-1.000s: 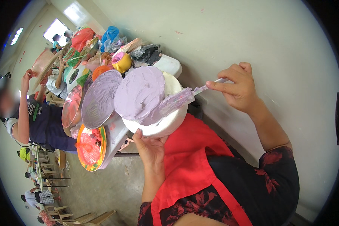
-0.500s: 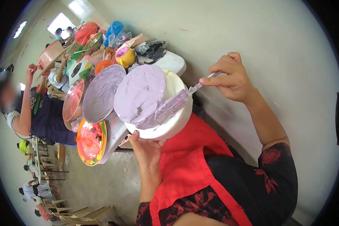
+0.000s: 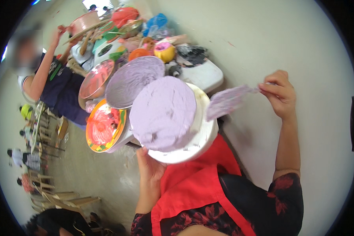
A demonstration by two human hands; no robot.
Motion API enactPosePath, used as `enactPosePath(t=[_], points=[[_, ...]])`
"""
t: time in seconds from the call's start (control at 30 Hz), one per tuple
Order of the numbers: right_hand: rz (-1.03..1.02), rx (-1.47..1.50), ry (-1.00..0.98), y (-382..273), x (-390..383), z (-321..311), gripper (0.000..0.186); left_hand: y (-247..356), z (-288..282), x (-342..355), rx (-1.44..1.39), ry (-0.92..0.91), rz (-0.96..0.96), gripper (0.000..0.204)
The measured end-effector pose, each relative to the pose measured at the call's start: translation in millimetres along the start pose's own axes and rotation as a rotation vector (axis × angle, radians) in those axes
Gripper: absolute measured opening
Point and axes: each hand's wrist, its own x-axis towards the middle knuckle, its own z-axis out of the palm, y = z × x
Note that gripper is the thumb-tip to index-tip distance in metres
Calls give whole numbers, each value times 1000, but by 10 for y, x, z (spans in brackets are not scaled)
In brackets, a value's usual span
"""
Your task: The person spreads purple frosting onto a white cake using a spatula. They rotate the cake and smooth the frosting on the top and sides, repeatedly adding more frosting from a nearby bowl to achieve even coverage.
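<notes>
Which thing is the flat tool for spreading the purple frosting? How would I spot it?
Find the big round cake with purple frosting in the middle. Look just right of it, toward the plain wall: the right hand holds a long flat spatula. It is the only thin blade there, smeared purple.

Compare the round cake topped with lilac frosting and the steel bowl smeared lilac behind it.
The frosted round cake carries a thick, matte lilac layer; the steel bowl only a thin smear. The cake rests on a white turntable touched by the left hand; the bowl sits untouched. Both are round and tilted.
</notes>
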Motion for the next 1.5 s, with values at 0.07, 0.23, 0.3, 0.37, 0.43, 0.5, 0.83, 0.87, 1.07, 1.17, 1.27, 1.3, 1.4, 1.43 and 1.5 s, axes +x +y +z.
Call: enactPosePath(t=[0.07,0.23,0.3,0.37,0.43,0.5,0.83,0.87,1.07,1.17,1.27,1.3,1.4,1.43,1.5], points=[[134,178,80,42,7,57,26,53,-21,-159,-4,33,47,76],[152,19,-4,-38,582,466,21,113,-398,-444,33,55,115,70],[132,-17,-93,-20,880,704,19,140,-536,-447,94,52,62,71],[175,58,-213,47,1158,1034,17,127,-487,-480,91,93,129,70],[66,-82,-225,23,1386,1402,17,120,-502,-518,91,136,216,71],[-65,-318,-280,145,1543,1810,15,164,-636,-572,92,180,319,74],[-244,-581,-573,-233,1890,2669,15,466,-714,-468,-237,-216,478,74],[-280,-551,-564,-241,1882,2701,14,495,-650,-454,-265,-184,463,75],[-401,-475,-615,-276,1916,2712,16,501,-536,-237,-186,-45,555,74],[-404,-447,-600,-187,1892,2709,21,521,-354,-7,-231,-177,524,72],[-361,-403,-627,-132,1877,2659,17,576,-199,209,-244,-197,503,77],[-344,-391,-643,-131,1880,2639,15,602,-156,260,-248,-220,485,79],[-343,-373,-673,-140,1901,2568,13,683,-93,371,-332,-335,417,75],[-337,-408,-683,-132,1907,2557,18,693,-59,414,-329,-332,417,75],[-326,-478,-706,-116,1920,2540,31,692,-8,487,-305,-358,420,76]])
